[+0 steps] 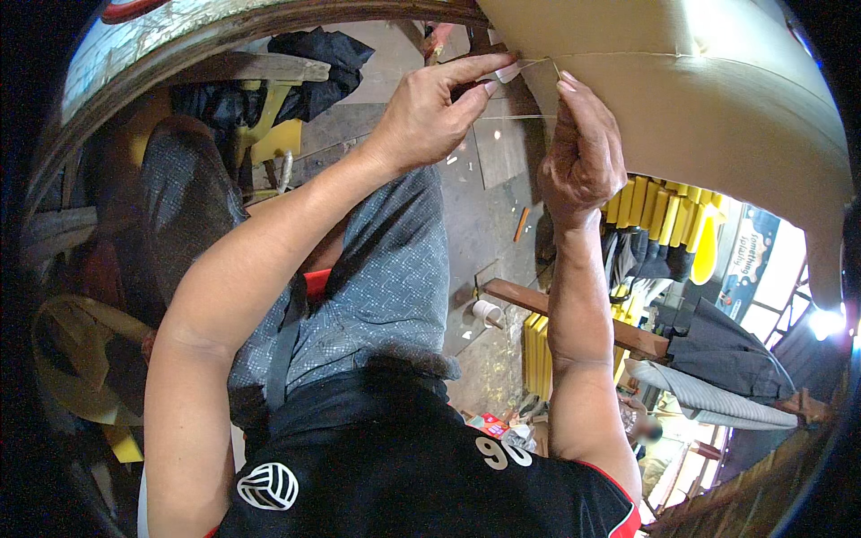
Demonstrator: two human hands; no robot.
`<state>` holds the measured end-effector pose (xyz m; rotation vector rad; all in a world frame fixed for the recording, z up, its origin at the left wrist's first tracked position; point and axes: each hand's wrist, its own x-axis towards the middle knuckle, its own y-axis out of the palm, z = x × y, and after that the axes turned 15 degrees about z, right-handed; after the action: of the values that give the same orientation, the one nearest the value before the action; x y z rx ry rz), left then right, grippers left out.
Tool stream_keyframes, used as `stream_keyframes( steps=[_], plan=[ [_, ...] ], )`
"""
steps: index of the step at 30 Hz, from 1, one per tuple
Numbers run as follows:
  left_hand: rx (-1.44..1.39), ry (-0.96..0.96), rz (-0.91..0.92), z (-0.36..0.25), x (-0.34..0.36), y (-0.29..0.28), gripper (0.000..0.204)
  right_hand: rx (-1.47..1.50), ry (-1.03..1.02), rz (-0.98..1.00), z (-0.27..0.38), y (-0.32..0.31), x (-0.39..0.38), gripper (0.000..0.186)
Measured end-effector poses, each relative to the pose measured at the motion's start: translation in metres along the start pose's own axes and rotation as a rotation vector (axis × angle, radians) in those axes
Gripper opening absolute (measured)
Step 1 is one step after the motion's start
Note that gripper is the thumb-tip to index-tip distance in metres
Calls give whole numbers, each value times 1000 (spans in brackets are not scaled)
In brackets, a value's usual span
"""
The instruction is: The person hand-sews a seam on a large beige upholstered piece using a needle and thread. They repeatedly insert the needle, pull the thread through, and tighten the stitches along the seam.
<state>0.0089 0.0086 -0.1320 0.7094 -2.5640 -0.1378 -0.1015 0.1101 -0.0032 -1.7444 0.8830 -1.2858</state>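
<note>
A large beige sheet of material (646,99), smooth and curved, fills the upper right, with a thin stitched line along it. At its left edge my left hand (430,112) has its index finger stretched out and its thumb below, closed on a thin pale thread (531,62) that runs toward the sheet. Another stretch of thread crosses lower down between both hands. My right hand (583,157) is raised against the sheet's edge, fingers pressed together. A fine needle (556,68) sticks up from its fingertips; most of it is hidden.
A curved wooden edge (269,20) arches over the top left. Dark cloth (327,67) lies below it. Yellow pieces (659,211) hang in a row at right, near a wooden bar (520,296). A white roll (487,312) and an orange stick (521,224) lie on the floor. Another person (639,426) is at lower right.
</note>
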Motion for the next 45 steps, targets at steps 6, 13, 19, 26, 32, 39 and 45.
stream_keyframes(
  steps=[6,13,19,26,32,39,45],
  plan=[
    [74,101,-87,6,-1,3,35,4,-5,5,2,1,1,26],
    [60,8,-4,0,-3,-3,37,-60,-41,25,0,2,1,24],
    [149,88,-61,4,-2,-3,35,-95,-17,56,2,1,-1,17],
    [150,86,-53,11,-3,-1,38,-137,-39,31,1,3,1,23],
    [133,35,-12,7,-5,2,39,-153,-48,76,0,0,1,24],
    [117,-71,55,-7,-7,-3,39,-173,-27,83,6,-2,7,22],
    [173,28,10,-2,-7,-1,40,-128,21,97,7,-3,11,16]
  ],
)
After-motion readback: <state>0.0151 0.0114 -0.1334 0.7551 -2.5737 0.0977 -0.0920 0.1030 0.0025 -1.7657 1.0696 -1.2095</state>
